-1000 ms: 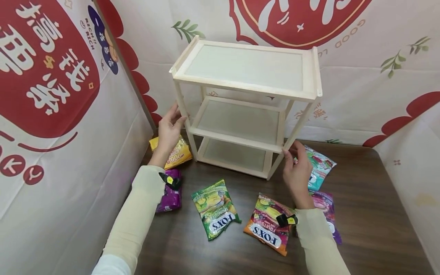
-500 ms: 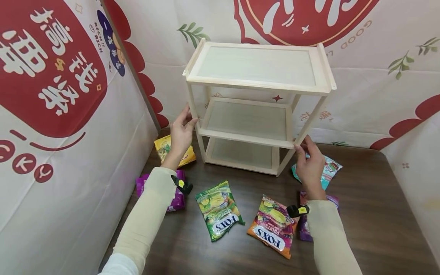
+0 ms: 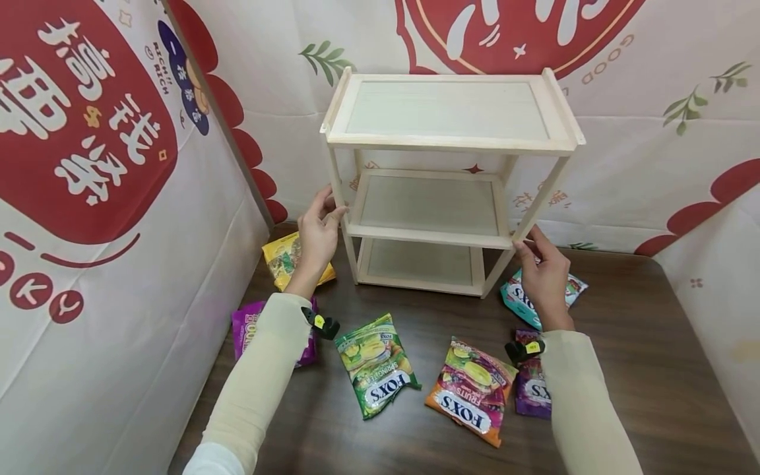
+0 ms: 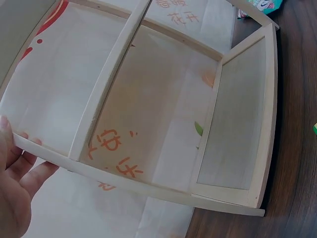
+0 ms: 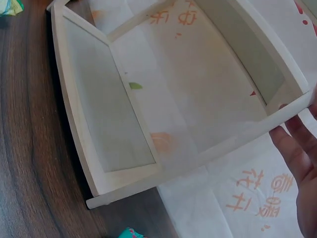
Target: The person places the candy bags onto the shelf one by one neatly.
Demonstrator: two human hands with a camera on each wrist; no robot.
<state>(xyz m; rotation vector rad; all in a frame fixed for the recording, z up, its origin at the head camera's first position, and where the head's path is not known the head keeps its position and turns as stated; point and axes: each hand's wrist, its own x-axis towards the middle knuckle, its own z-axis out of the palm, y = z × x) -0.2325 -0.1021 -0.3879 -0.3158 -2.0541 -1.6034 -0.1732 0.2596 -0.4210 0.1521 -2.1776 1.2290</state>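
Observation:
A pale wooden three-tier shelf rack (image 3: 445,109) stands upright at the back of the dark wood table (image 3: 410,448). My left hand (image 3: 317,231) grips its front left post (image 3: 334,175), thumb in front and fingers behind. On the other side my right hand (image 3: 543,277) pinches the front right post (image 3: 543,194) at the middle shelf (image 3: 430,204). The left wrist view has fingers of the left hand (image 4: 17,183) curled around the post (image 4: 133,186). In the right wrist view the right hand (image 5: 299,153) holds the opposite post (image 5: 223,148).
Candy bags lie around the rack: yellow (image 3: 285,260) and purple (image 3: 246,323) at left, green (image 3: 377,366) and orange-red (image 3: 472,389) in front, teal (image 3: 522,297) and dark purple (image 3: 532,389) at right. Printed cloth walls (image 3: 623,158) border the table's back and sides.
The rack has shifted right and turned, its right end going back toward the rear wall, so it faces forward more squarely. Both hands have kept their hold and moved along with it.

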